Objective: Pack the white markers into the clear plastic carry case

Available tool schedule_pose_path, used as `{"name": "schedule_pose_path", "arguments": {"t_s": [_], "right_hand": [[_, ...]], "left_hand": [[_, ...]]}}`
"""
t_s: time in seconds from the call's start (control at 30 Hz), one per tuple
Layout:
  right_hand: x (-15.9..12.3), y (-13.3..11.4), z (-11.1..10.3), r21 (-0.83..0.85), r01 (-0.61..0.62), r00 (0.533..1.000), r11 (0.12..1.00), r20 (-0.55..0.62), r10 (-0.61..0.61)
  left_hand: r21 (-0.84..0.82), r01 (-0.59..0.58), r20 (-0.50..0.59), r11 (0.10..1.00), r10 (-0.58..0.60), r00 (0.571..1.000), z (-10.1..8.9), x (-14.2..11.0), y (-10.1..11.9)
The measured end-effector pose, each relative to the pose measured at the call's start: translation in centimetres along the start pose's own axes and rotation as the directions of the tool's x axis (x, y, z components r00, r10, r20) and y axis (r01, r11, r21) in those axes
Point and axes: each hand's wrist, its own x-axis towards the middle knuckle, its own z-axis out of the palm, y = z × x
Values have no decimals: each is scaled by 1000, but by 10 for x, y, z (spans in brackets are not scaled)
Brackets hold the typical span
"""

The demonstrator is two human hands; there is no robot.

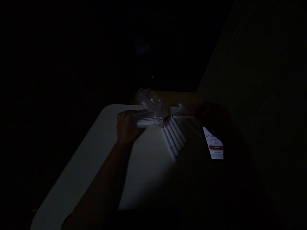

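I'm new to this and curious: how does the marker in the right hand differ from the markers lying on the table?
The marker in the right hand is lifted off the white table, while the row of markers rests on it. The held marker points sideways across the view; the row's markers lie side by side, slanting toward the person. Both have long, slim, pale barrels.

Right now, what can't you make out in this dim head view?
In the head view:
right hand: fingers lost in shadow.
phone: timer digits too small, edge in shadow.
clear plastic case: contents blurred by its walls, one end covered by the left hand.
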Motion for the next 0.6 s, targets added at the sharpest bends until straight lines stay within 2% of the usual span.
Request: {"name": "schedule_pose_path", "arguments": {"t_s": [0.2, 0.3, 0.4, 0.6], "right_hand": [[-10, -17, -7, 112, -1, 988, 994, -151, 18], [-14, -23, -7, 167, 39, 980, 985, -201, -4], [-16, -25, -8, 210, 79, 983, 974, -182, -41], [-17, -31, -10, 148, 76, 993, 986, -97, -62]], "left_hand": [[14, -3, 6, 1000, 3, 1000, 1, 0, -1], [-11, -5, 10, 1000, 5, 1000, -1, 1, 0], [-11, 6, 20, 1000, -6, 1000, -2, 1, 2], [3, 22, 20, 1000, -22, 1000, -1, 0, 2]]}}
